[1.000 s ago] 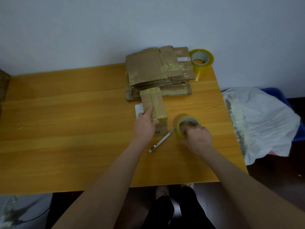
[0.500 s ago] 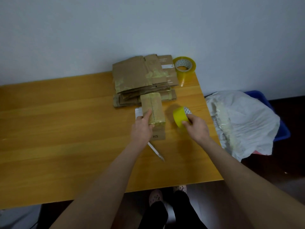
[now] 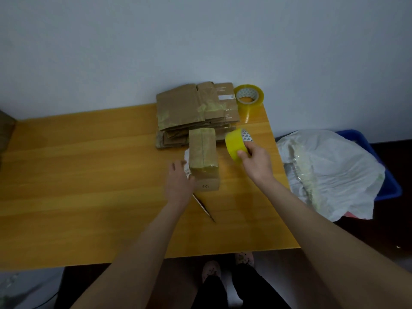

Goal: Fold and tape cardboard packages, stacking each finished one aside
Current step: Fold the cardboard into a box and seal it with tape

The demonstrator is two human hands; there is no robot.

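The wooden table [image 3: 89, 175] is showing a smooth, lightly glossy finish. The matt brown cardboard package [image 3: 202, 152] is gleaming under clear tape. The yellow tape roll [image 3: 234, 142] is shining glossy, and the white plastic bag [image 3: 330, 170] at right is looking thin and crinkled.

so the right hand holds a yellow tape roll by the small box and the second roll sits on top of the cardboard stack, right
No. The second translucent yellow tape roll sits on the wooden table beside the stack of flattened cardboard, not on it; the head view shows this. The right hand does hold the yellow tape roll beside the small cardboard box.
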